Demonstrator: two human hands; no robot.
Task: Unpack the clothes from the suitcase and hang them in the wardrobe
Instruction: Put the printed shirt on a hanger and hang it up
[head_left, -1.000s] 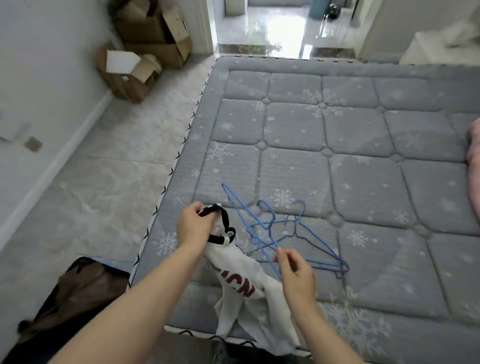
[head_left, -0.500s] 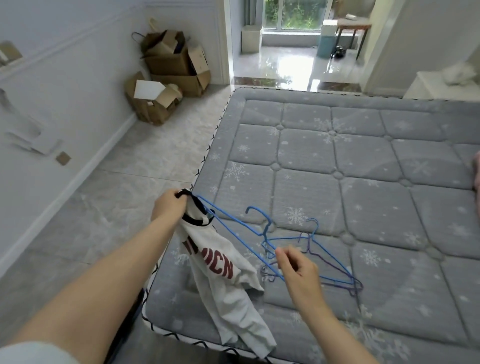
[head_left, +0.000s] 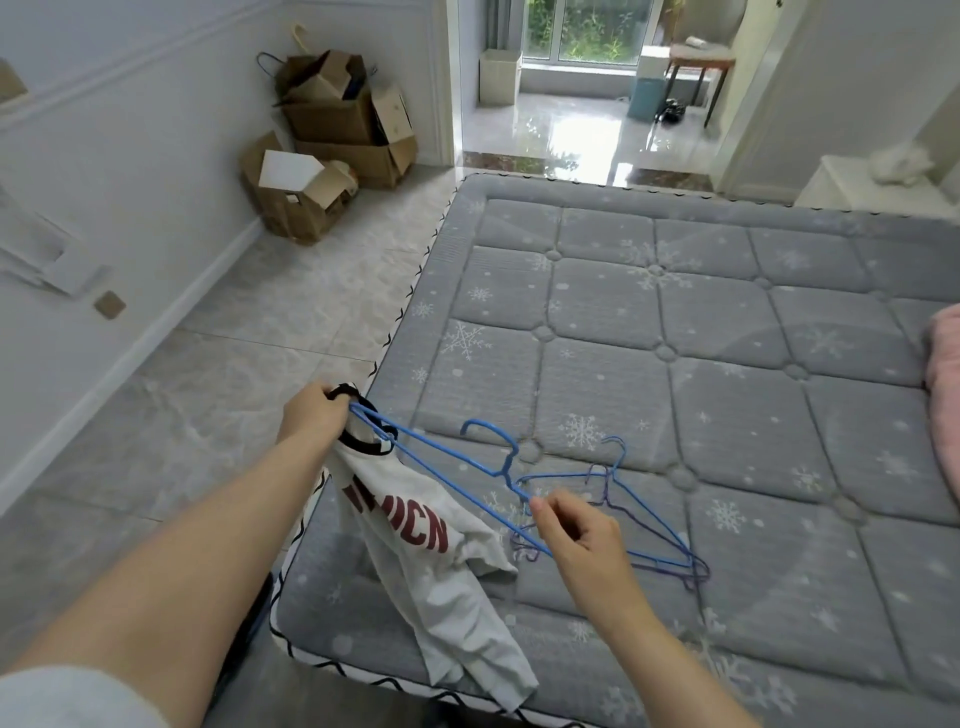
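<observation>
At the mattress's (head_left: 675, 332) near-left corner, the left hand (head_left: 317, 415) grips a white T-shirt's (head_left: 436, 561) black collar; the right hand (head_left: 576, 535) pinches a blue wire hanger (head_left: 452, 462), tiled floor (head_left: 249, 374) alongside.

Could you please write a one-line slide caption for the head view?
Left hand holds a white T-shirt's collar while right hand feeds a blue hanger in, over the mattress.

Beyond the left grip, against the white wall: stacked cardboard boxes (head_left: 332, 150) on pale marble floor tiles (head_left: 218, 374). Under and past the right grip: grey snowflake-quilted mattress (head_left: 727, 338). Far right of it, a pink cloth (head_left: 945, 384). Further back, a doorway to a sunlit window (head_left: 582, 31).
</observation>
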